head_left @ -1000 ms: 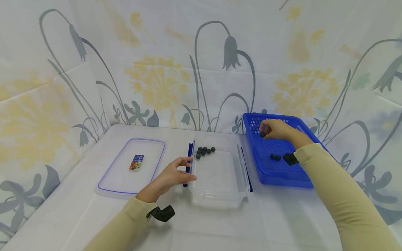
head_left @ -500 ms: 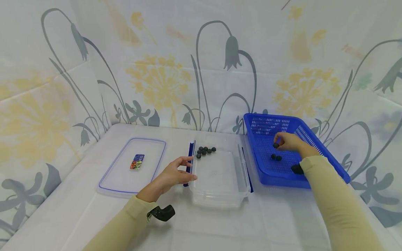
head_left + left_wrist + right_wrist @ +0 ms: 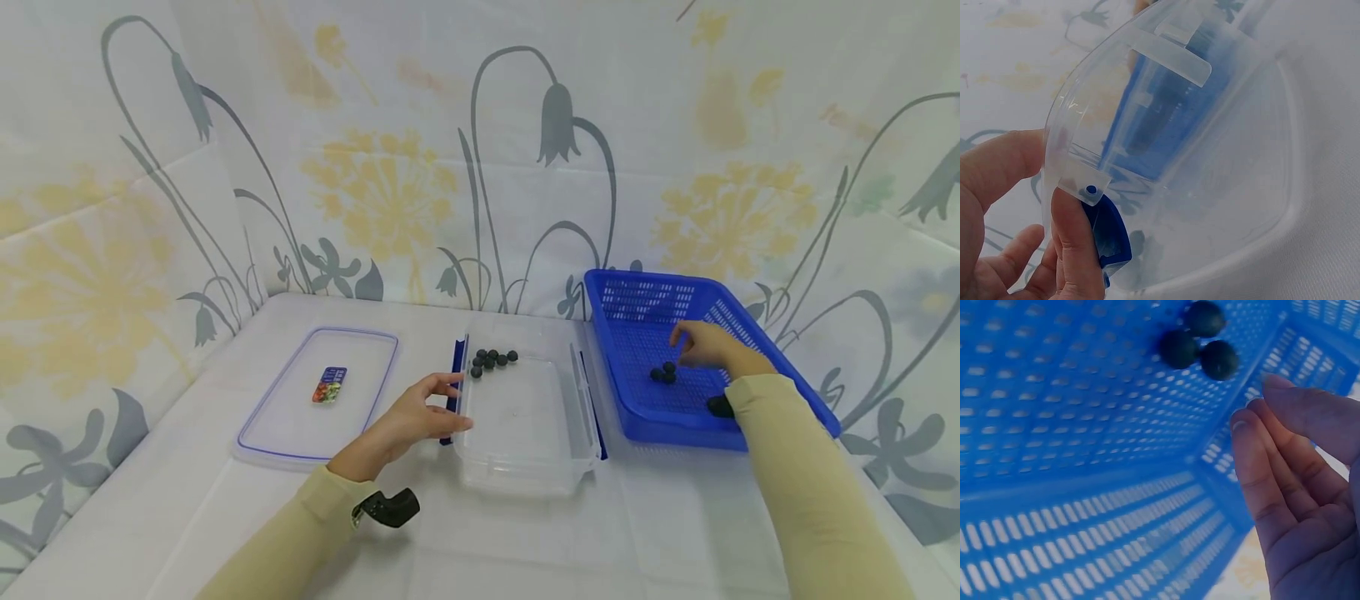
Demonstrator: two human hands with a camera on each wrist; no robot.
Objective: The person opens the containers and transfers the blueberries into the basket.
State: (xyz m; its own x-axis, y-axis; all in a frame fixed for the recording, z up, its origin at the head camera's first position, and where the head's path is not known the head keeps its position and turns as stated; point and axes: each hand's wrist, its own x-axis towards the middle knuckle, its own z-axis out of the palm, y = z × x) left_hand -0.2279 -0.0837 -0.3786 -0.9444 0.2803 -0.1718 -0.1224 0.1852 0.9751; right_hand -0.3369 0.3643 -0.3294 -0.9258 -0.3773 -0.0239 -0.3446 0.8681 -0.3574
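A clear plastic food container (image 3: 521, 417) with blue side latches stands at the middle of the table. Several small dark balls (image 3: 490, 361) are clustered at its far left corner. My left hand (image 3: 415, 414) holds the container's left side, thumb and fingers at the rim. In the left wrist view a finger lies against a blue latch (image 3: 1113, 234). To the right, my right hand (image 3: 705, 346) is inside the blue basket (image 3: 633, 421), fingers loosely bent and holding nothing. Three dark balls (image 3: 1200, 344) sit together on the basket's floor, just off the fingertips.
A clear lid (image 3: 281, 421) with a blue seal line lies flat on the left of the table, a colourful label (image 3: 330, 385) on it. A flowered cloth (image 3: 390, 200) hangs behind the white table (image 3: 517, 550).
My right hand moved right and lower inside the basket and let go of a dark ball, which now sits against the other two. The left hand stayed at the container.
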